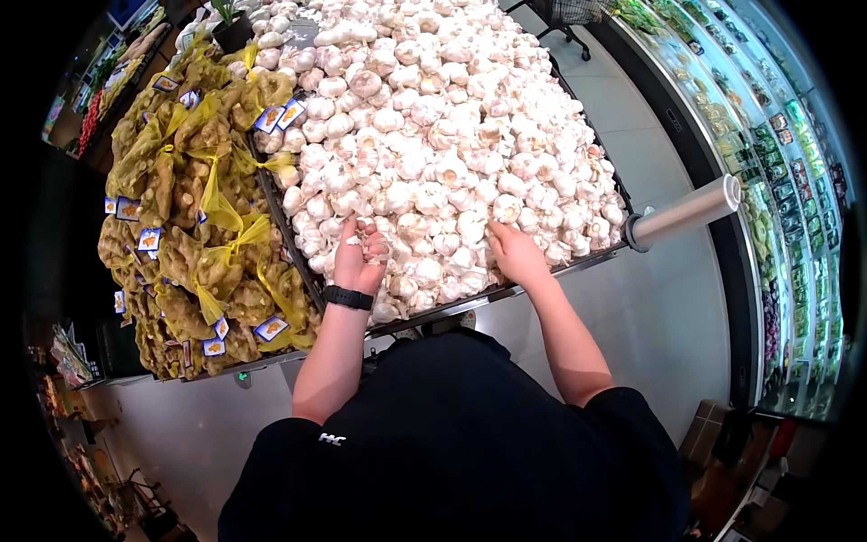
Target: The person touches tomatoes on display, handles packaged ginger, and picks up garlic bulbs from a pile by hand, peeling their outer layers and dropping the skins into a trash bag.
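A big heap of white garlic bulbs [433, 154] fills the display bin in front of me. My left hand [361, 259] is turned palm up at the heap's near left part, fingers curled in, with a small whitish bit between thumb and fingers that is too small to name. A dark watch band [349, 297] circles that wrist. To the right, my right hand [519, 253] rests over the near edge of the heap, its index finger stretched out against a bulb. It appears open, holding nothing visible, though its other fingers are partly hidden.
Ginger in yellow net bags [194, 199] with blue and white labels lies left of a dark divider. A clear cylinder [686, 212] sticks out from the bin's right corner. Refrigerated shelves [777, 181] line the right side, and a shopping cart [573, 13] stands beyond.
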Available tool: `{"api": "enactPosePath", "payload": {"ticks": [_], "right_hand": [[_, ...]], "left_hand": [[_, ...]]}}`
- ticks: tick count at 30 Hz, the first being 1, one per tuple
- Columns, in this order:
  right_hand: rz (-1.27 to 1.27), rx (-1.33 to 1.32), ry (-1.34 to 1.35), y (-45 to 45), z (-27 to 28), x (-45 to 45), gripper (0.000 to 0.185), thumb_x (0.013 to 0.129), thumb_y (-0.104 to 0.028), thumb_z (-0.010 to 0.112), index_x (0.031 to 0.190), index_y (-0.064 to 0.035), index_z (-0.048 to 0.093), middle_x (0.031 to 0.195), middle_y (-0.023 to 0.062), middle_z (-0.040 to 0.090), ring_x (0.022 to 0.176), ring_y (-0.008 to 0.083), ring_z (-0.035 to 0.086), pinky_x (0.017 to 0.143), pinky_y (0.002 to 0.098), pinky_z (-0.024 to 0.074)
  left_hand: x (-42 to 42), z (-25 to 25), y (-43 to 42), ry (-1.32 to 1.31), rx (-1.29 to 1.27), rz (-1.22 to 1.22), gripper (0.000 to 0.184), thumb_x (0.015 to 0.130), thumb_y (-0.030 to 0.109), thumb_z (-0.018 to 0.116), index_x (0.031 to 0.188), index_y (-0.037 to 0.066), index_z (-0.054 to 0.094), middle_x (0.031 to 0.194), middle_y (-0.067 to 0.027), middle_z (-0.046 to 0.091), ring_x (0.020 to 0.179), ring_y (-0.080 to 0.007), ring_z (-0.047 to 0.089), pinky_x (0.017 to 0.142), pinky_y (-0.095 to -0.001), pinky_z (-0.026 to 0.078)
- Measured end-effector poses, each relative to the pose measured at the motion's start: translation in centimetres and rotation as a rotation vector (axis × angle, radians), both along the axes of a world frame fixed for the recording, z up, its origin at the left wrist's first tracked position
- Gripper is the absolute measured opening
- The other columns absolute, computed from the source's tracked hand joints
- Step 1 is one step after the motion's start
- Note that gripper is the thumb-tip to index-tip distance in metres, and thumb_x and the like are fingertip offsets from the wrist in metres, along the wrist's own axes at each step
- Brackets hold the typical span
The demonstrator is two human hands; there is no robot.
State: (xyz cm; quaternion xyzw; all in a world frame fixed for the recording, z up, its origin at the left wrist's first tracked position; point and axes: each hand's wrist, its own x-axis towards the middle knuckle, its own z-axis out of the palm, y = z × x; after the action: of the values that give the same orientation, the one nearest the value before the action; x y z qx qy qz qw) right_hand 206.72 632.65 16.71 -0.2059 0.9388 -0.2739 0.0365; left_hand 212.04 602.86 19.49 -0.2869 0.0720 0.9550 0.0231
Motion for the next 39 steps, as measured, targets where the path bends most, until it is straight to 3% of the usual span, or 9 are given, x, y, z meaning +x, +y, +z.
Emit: {"api": "enactPosePath", "payload": {"ticks": [12,14,20,23,25,28,32,34,39], "right_hand": [[-0.079,0.003,0.124,-1.6,-0.2,-0.8,0.018,0.076,-0.013,0.071,0.089,-0.0018,0.065,0.079,0.0174,0.064,0.079,0.0362,0.063,0.069,0.045,0.0503],[-0.152,-0.216,-0.098,-1.0,0.5,-1.5,0.013,0.076,-0.011,0.071,0.084,-0.001,0.067,0.077,0.0185,0.066,0.074,0.0375,0.063,0.068,0.0435,0.0511],[-0.113,-0.774,-0.237,-5.2,8.5,-2.0,0.014,0.079,-0.01,0.073,0.089,0.0003,0.07,0.078,0.0118,0.071,0.068,0.0158,0.066,0.063,0.0294,0.0509],[0.062,-0.929,-0.349,-8.5,7.3,-3.1,0.011,0.083,-0.012,0.07,0.083,-0.0006,0.068,0.076,0.0105,0.067,0.067,0.0168,0.064,0.061,0.0319,0.0487],[0.136,-0.526,0.141,-9.2,7.5,-4.0,0.018,0.088,-0.017,0.061,0.078,-0.0017,0.062,0.075,0.013,0.064,0.071,0.0296,0.061,0.067,0.0407,0.0474],[0.188,-0.536,0.178,-9.6,6.7,-4.7,0.021,0.09,-0.02,0.053,0.076,-0.004,0.058,0.075,0.0145,0.061,0.077,0.0373,0.057,0.073,0.0464,0.0447],[0.213,-0.359,0.298,-9.1,6.7,-6.0,0.012,0.083,-0.019,0.056,0.081,-0.0084,0.06,0.071,0.0122,0.059,0.074,0.0307,0.057,0.07,0.0416,0.0436],[0.24,-0.38,0.431,-10.0,5.3,-7.0,0.011,0.081,-0.019,0.056,0.079,-0.0089,0.06,0.074,0.0099,0.059,0.076,0.0276,0.057,0.071,0.0395,0.0431],[0.29,-0.033,0.678,-10.0,6.6,-7.2,0.012,0.073,-0.019,0.06,0.074,-0.0104,0.068,0.092,0.0018,0.056,0.093,0.0182,0.052,0.08,0.0309,0.04]], "left_hand": [[-0.4,0.4,2.0,-0.035,-0.113,-0.014,0.02,0.099,0.028,0.05,0.088,0.012,0.046,0.08,-0.0004,0.047,0.057,-0.0074,0.036,0.043,-0.0174,0.03],[-1.0,0.4,2.6,-0.035,-0.11,-0.036,0.02,0.1,0.028,0.05,0.088,0.012,0.046,0.08,-0.0007,0.047,0.057,-0.0077,0.037,0.043,-0.0175,0.031],[-4.8,2.1,7.8,-0.018,-0.175,-0.037,0.022,0.101,0.029,0.046,0.088,0.011,0.047,0.078,-0.0008,0.049,0.057,-0.009,0.039,0.043,-0.0186,0.031],[-6.8,2.1,9.5,-0.047,-0.401,-0.088,0.038,0.101,0.041,0.039,0.101,0.006,0.053,0.091,-0.0053,0.058,0.077,-0.0146,0.056,0.068,-0.0294,0.048],[-7.8,2.6,9.8,-0.02,-0.319,-0.083,0.044,0.101,0.045,0.037,0.106,0.005,0.055,0.106,-0.0105,0.062,0.098,-0.0211,0.06,0.087,-0.0368,0.05],[-8.2,3.9,10.4,-0.055,-0.341,-0.091,0.045,0.1,0.045,0.037,0.107,0.005,0.056,0.114,-0.0133,0.062,0.108,-0.0267,0.059,0.097,-0.0436,0.047],[-9.1,-0.4,7.7,0.428,0.097,-0.244,0.045,0.099,0.045,0.042,0.116,0.004,0.055,0.118,-0.0124,0.06,0.11,-0.0269,0.058,0.099,-0.0445,0.045],[-9.0,2.0,9.4,0.08,-0.236,-0.113,0.046,0.098,0.045,0.044,0.119,0.005,0.054,0.121,-0.0118,0.06,0.112,-0.0262,0.057,0.1,-0.0439,0.045],[-9.1,0.2,8.7,0.215,-0.23,-0.143,0.046,0.102,0.045,0.039,0.124,0.007,0.049,0.123,-0.0105,0.058,0.113,-0.0244,0.057,0.097,-0.0415,0.049]]}}
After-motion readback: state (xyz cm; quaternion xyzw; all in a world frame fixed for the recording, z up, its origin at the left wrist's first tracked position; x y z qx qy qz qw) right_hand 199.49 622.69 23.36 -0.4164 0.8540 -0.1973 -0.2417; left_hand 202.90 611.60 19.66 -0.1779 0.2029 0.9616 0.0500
